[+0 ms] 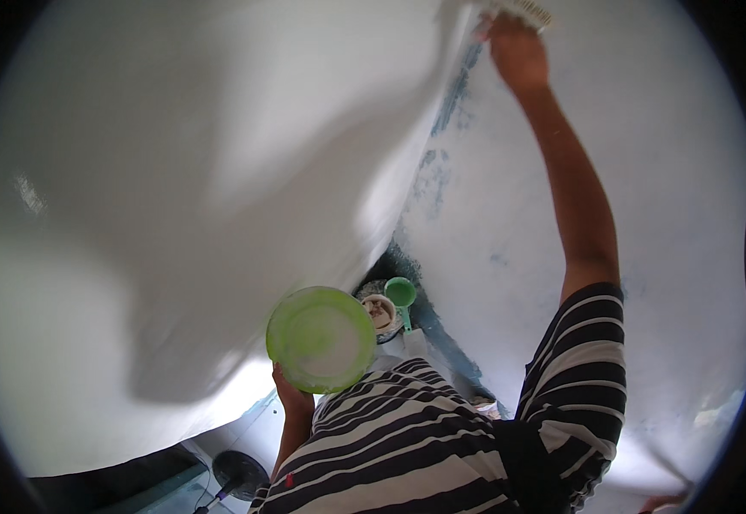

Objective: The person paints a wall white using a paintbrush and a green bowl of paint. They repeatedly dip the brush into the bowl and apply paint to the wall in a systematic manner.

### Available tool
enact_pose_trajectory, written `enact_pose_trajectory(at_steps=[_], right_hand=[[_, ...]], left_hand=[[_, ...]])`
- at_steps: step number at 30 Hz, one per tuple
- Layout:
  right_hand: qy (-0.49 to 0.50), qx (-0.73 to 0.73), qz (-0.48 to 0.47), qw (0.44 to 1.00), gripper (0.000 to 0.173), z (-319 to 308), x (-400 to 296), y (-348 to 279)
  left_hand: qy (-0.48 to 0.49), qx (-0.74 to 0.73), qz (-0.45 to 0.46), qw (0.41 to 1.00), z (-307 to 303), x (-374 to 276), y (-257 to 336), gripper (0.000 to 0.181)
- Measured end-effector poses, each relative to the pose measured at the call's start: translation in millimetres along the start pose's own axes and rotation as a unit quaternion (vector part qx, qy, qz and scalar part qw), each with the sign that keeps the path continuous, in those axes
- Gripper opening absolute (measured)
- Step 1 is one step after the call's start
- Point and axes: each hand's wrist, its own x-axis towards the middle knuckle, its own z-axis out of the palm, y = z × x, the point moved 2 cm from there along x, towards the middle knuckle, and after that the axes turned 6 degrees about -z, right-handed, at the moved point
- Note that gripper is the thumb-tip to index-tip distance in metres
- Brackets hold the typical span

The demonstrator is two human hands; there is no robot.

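Note:
My left hand grips the rim of a round green plastic bowl, held in front of my striped shirt, with some whitish material inside. Raised high at the top of the view, my right hand holds a wide brush, partly cut off by the picture's edge, against the wall near the corner. Around the corner line, blue-green patches show on the mostly white right wall. The left wall is white and carries my shadow.
Below in the corner are a tub with whitish lumps and a green plastic dipper. A dark round fan stands at the lower left. Part of another person's arm shows at the lower right edge.

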Motion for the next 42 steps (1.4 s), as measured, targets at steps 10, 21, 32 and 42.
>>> enact_pose_trajectory(at_steps=[10, 21, 32, 42], right_hand=[[-0.281, 0.41, -0.003, 0.868, 0.023, 113, -206, -228], [0.113, 0.181, 0.237, 0.948, 0.036, 15, 6, 69], [-0.105, 0.043, -0.068, 0.991, 0.02, 109, -181, -159], [-0.323, 0.51, 0.354, 0.714, 0.024, 17, -422, -339]], left_hand=[[-0.013, 0.199, 0.12, 0.973, -20, 3, -11, 0.025], [-0.04, 0.381, 0.247, 0.89, -36, 16, -15, 0.026], [-0.038, 0.245, 0.139, 0.959, -4, 5, -2, 0.024], [-0.089, 0.47, 0.249, 0.842, -22, 10, -2, 0.038]])
